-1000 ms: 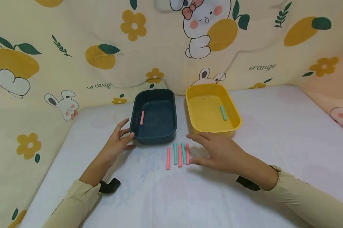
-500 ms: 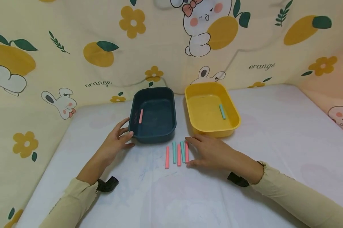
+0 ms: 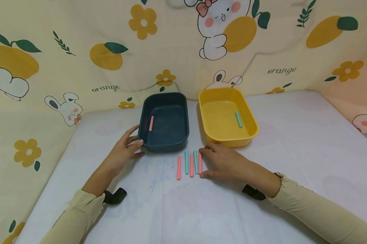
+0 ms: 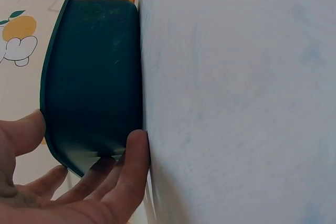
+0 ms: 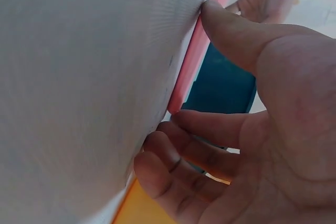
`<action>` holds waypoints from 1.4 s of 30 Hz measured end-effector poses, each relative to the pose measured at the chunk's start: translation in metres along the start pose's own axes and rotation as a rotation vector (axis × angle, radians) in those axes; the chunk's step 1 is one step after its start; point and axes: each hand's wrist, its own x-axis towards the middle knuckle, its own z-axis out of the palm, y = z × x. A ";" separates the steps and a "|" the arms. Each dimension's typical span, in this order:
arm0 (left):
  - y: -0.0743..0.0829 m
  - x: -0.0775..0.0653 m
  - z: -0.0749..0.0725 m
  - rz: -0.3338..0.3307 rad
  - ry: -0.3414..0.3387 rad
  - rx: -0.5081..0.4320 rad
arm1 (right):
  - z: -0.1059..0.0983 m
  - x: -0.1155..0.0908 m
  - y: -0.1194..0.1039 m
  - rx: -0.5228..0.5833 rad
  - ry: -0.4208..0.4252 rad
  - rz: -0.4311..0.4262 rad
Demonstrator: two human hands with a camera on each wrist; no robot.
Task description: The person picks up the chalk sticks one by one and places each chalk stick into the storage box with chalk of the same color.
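right hand (image 3: pixel 224 161) pinching rightmost pink stick (image 3: pixel 200 164) end to end, on tabletop (image 3: pixel 183 210) — pick-up step, likely; next move calls for straight lift, clear of green stick (image 3: pixel 196 162) just beside — left hand (image 3: pixel 122 152) spread against dark blue tub (image 3: pixel 166 148)

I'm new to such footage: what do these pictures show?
No machine: just a person's bare hands. The wide picture comes from a head-worn camera, the others from one on each wrist. On the white table lie three slim pink sticks and two slim teal sticks, near a dark blue rectangular tray holding a pink stick and a yellow rectangular tray holding a teal one. The left hand grips the blue tray's corner; the right hand pinches the rightmost pink stick by its ends.
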 end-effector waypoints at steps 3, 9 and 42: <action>0.001 0.000 0.000 -0.002 0.001 0.002 | 0.000 0.001 0.000 -0.015 0.008 0.005; 0.001 0.000 0.000 -0.001 0.004 -0.002 | -0.002 -0.001 0.000 -0.014 0.030 0.007; -0.002 0.000 -0.005 -0.026 -0.026 -0.078 | -0.064 0.022 -0.022 -0.030 0.151 -0.132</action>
